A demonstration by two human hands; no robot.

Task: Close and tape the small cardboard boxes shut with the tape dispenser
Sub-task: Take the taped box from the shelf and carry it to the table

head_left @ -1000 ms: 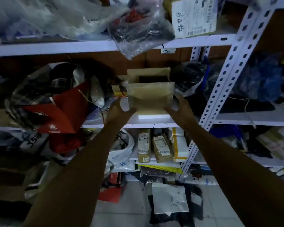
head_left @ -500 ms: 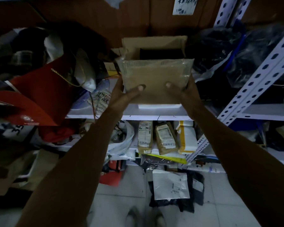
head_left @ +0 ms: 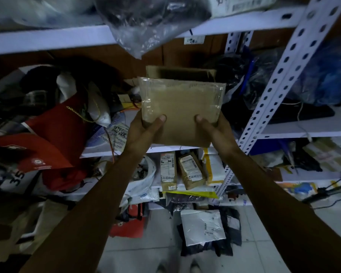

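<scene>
A flat brown cardboard box [head_left: 180, 107], its edges shiny with clear tape, is held up in front of the middle shelf. My left hand [head_left: 144, 130] grips its lower left corner with the thumb on the top face. My right hand [head_left: 215, 131] grips the lower right corner the same way. Behind it an open cardboard box [head_left: 180, 72] stands on the shelf. No tape dispenser is in view.
A white metal rack [head_left: 283, 62] with perforated uprights holds plastic bags, a red bag [head_left: 53, 138] and labelled parcels [head_left: 189, 170] on the lower shelf. Mailer bags [head_left: 202, 227] lie on the tiled floor below. A clear bag [head_left: 146, 22] hangs from the top shelf.
Both hands have drawn the taped box a little back from the shelf, thumbs now on its top face. The view dipped down and then rose again, and the top shelf is back in sight.
</scene>
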